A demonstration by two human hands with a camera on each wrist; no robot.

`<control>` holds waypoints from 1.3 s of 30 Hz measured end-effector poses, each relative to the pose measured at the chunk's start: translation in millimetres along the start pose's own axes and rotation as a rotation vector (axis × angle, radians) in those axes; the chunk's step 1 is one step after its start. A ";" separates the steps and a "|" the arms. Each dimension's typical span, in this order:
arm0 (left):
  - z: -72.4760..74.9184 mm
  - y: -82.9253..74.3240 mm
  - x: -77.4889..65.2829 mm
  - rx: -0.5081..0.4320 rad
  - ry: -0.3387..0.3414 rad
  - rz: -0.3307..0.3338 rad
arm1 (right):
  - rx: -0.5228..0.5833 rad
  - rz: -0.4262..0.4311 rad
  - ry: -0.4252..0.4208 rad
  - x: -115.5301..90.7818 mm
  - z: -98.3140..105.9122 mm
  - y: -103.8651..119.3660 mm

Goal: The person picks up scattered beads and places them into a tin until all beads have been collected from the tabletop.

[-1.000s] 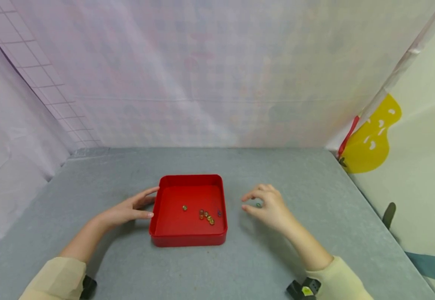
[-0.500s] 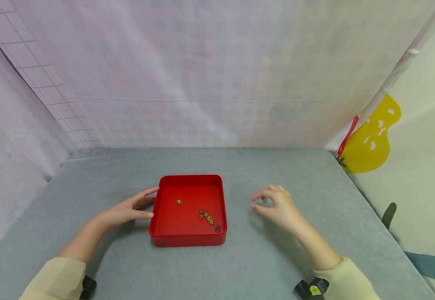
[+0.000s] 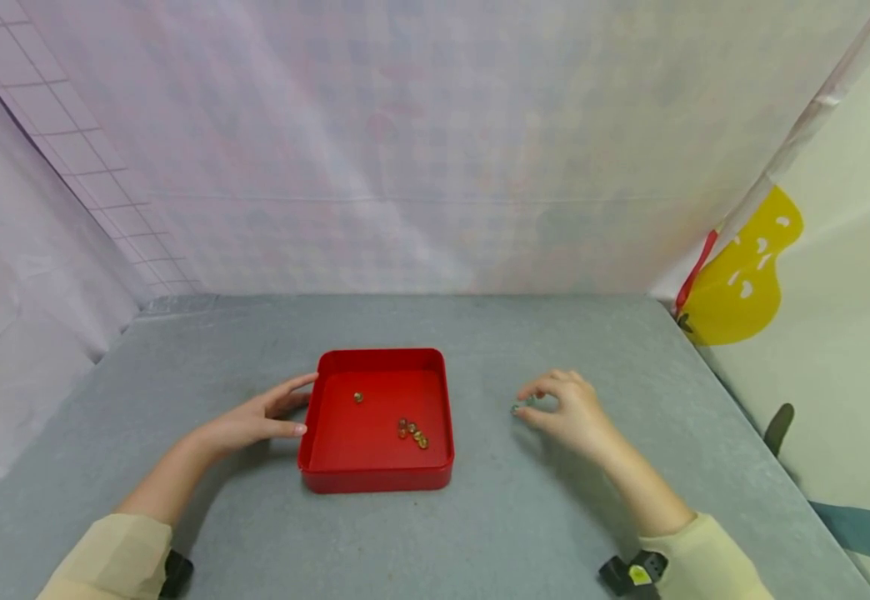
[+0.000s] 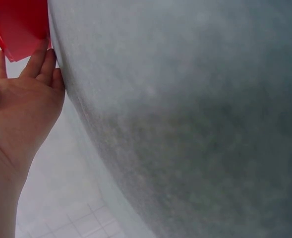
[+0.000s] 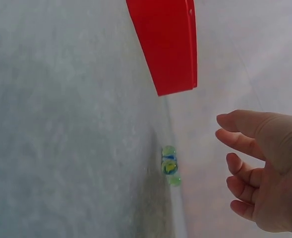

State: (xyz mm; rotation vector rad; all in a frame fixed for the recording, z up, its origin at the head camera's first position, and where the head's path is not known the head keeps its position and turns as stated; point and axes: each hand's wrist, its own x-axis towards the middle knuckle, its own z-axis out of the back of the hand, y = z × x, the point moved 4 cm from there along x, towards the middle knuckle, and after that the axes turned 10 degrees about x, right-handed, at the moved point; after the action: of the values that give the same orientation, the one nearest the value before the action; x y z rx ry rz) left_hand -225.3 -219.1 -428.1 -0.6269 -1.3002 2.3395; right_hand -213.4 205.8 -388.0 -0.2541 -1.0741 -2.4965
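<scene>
A red square tray [image 3: 315, 417] sits mid-table, with one marble [image 3: 357, 397] apart and a small cluster of marbles [image 3: 412, 432] near its front right. My left hand [image 3: 288, 408] lies flat with straight fingers [image 4: 42, 57] against the tray's left wall [image 4: 17, 27]. Right of the tray, my right hand [image 3: 528, 404] hovers low with loosely curled fingers and holds nothing. A few green and blue marbles [image 5: 169, 166] lie on the table just in front of its fingertips [image 5: 235, 161], not touching them. The tray's side wall [image 5: 168, 44] shows further off.
The grey felt-like table top [image 3: 480, 517] is bounded by pale sheeting at the back and left. At the right edge there is a cream wall with a yellow shape [image 3: 742, 283] and a dark teal object [image 3: 862, 529].
My right hand has drifted right, away from the tray. Inside the tray a blue marble rolled to the front right and out of sight, and the lone marble rolled back-left. The left hand stayed put.
</scene>
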 end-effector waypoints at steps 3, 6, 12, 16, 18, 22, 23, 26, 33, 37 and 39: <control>0.2 0.1 -0.1 0.004 0.000 -0.004 | 0.005 -0.022 0.011 -1.2 0.8 -3.3; 0.3 0.3 0.3 -0.005 0.001 -0.011 | 0.006 -0.043 0.021 -2.9 1.7 -6.9; 0.0 1.3 0.9 -0.014 0.006 -0.018 | 0.001 -0.061 0.027 -5.7 2.2 -13.5; -0.2 1.8 1.2 -0.014 0.010 -0.023 | -0.003 -0.053 0.023 -6.7 2.1 -16.1; -0.4 1.3 1.2 -0.014 0.008 -0.021 | -0.003 -0.045 0.018 -7.2 2.3 -17.0; -0.6 0.2 0.3 -0.011 0.004 -0.016 | -0.007 -0.040 0.008 -7.6 2.3 -20.5; -0.6 0.3 0.2 -0.012 0.003 -0.014 | -0.009 -0.042 0.007 -7.5 2.1 -21.4; -0.2 1.2 0.4 -0.013 0.004 -0.017 | -0.023 -0.054 0.009 -7.4 1.3 -24.2; 0.2 1.2 -0.2 -0.013 0.003 -0.019 | -0.053 -0.078 0.030 -8.7 -1.1 -28.2; 0.8 0.1 -1.1 -0.009 0.006 -0.027 | -0.066 -0.093 0.051 -9.8 -2.4 -29.7; 0.8 -0.9 -1.5 -0.004 0.009 -0.037 | -0.067 -0.100 0.056 -10.0 -2.7 -30.0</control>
State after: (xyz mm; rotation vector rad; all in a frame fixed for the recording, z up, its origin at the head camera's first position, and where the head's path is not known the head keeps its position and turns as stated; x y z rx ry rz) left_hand -224.4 -220.0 -426.7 -0.6089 -1.3014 2.3022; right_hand -217.5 225.4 -412.6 -0.1530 -1.0048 -2.6152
